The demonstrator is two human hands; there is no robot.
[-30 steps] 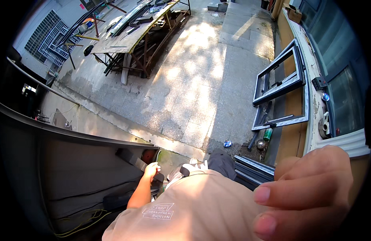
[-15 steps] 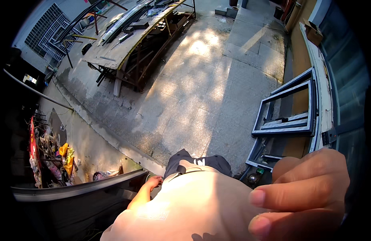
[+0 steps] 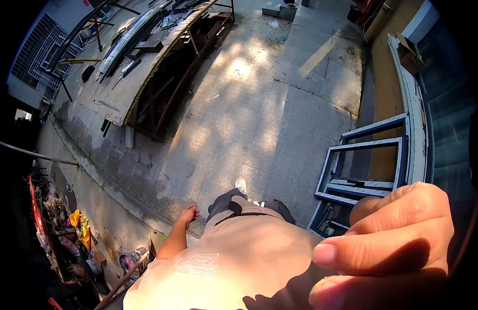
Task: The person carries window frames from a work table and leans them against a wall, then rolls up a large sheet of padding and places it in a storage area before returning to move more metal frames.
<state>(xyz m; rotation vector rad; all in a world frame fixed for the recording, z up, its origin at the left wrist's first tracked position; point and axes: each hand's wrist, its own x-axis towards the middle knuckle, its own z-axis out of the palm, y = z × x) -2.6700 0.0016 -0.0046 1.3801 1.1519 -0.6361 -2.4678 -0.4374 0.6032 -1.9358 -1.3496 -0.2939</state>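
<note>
Walking: left hand hangs loosely curled, empty; right hand, fingers together, grip unclear; step well clear of window frames

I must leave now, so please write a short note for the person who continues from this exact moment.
Left hand: hangs by the hip, empty, fingers loosely curled.
Right hand: raised close to the camera, fingers curled; whether it holds anything cannot be seen.
Nearby: grey window frames lean at the right wall; a long workbench stands across the sunlit concrete yard.
Nothing is in hand or visibly being worked on.
</note>
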